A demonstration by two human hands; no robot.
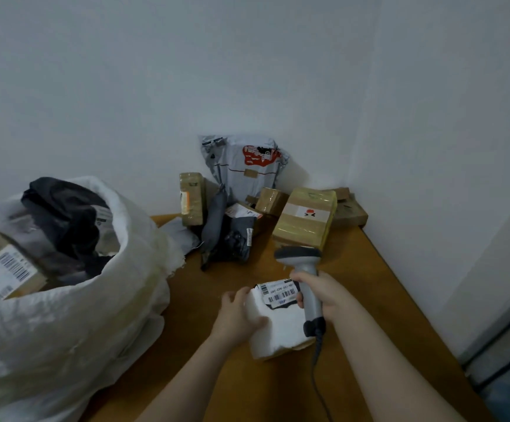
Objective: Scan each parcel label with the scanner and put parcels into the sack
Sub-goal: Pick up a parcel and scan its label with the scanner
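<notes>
A white foam-wrapped parcel (281,324) with a barcode label (278,292) lies on the brown table (369,300) in front of me. My left hand (238,315) grips its left edge. My right hand (320,295) holds a grey handheld scanner (304,269) by the handle, over the parcel's right side; its head points away toward the back. A big white woven sack (80,300) stands open at the left with several parcels inside.
Several parcels are piled in the back corner: a tape-wrapped cardboard box (305,220), a grey mailer bag (244,166) leaning on the wall, dark bags (226,233) and smaller boxes (191,197). The scanner's cable (319,370) hangs toward me. White walls close off the back and right.
</notes>
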